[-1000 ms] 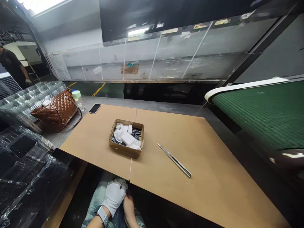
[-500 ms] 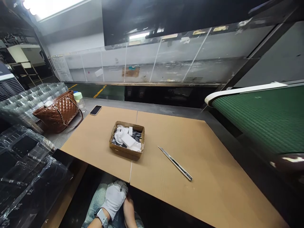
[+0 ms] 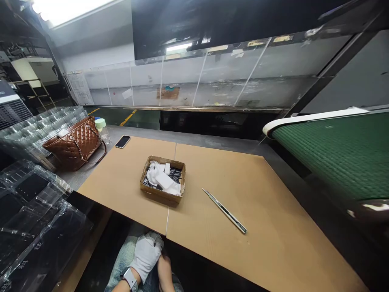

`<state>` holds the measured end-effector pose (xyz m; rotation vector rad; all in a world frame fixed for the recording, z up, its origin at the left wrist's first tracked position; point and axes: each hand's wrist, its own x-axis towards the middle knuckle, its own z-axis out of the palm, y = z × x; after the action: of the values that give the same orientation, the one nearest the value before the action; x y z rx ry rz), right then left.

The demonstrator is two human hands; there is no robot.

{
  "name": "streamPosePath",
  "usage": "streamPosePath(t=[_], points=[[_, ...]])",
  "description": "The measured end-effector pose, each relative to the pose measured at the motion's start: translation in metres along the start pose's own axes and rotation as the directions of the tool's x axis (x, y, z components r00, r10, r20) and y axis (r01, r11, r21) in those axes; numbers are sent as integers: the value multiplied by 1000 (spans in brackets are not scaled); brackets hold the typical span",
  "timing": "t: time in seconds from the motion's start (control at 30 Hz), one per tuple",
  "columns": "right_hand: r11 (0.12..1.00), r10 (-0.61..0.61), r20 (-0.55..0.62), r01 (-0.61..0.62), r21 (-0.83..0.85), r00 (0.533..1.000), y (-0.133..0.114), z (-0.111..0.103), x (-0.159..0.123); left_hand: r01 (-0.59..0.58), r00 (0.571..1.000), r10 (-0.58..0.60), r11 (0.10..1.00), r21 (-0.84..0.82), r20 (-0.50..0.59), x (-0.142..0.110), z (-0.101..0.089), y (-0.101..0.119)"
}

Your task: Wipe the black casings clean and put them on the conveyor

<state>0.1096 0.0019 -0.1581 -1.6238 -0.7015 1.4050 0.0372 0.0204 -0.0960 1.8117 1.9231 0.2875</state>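
The left hand (image 3: 146, 254), in a white fabric glove, is being held low over a denim-covered lap (image 3: 124, 259), just below the near edge of a tan cardboard sheet (image 3: 121, 182). A smartwatch (image 3: 130, 279) is being worn on its wrist, and the forearm is being cut off by the bottom of the frame. The bare right hand (image 3: 165, 269) is being pressed against the glove, with its fingertips lost in shadow under the sheet's edge. The gloved fingers are being kept together, but whether anything is being pinched by either hand cannot be told.

Farther out on the sheet, a shallow cardboard tray (image 3: 162, 198) is being left untouched, well apart from both hands. A white cloth (image 3: 154, 174) is being heaped inside it, partly covering small black pieces (image 3: 175, 174) that are too small to identify. A slim metal tool (image 3: 225, 211), whose kind is hard to make out, is being left lying to the tray's right.
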Motion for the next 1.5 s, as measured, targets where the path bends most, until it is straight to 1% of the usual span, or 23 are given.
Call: streamPosePath(t=[0.37, 0.57, 0.9, 1.27, 1.5], points=[[1000, -2, -10, 2, 20, 1000, 0, 0, 1, 0, 1000, 0, 1000, 8, -14, 1, 2, -1], [1000, -9, -7, 9, 25, 1000, -1, 0, 1, -8, 1000, 8, 1000, 8, 6, 0, -1, 1], [1000, -6, 23, 5, 16, 1000, -1, -1, 2, -4, 1000, 4, 999, 43, 6, -1, -4, 3], [999, -23, 12, 23, 24, 1000, 2, 1, 1, -19, 1000, 19, 1000, 9, -2, -1, -2, 1], [1000, -23, 40, 23, 7, 999, 2, 0, 1, -8, 1000, 8, 1000, -8, -3, 0, -3, 1]])
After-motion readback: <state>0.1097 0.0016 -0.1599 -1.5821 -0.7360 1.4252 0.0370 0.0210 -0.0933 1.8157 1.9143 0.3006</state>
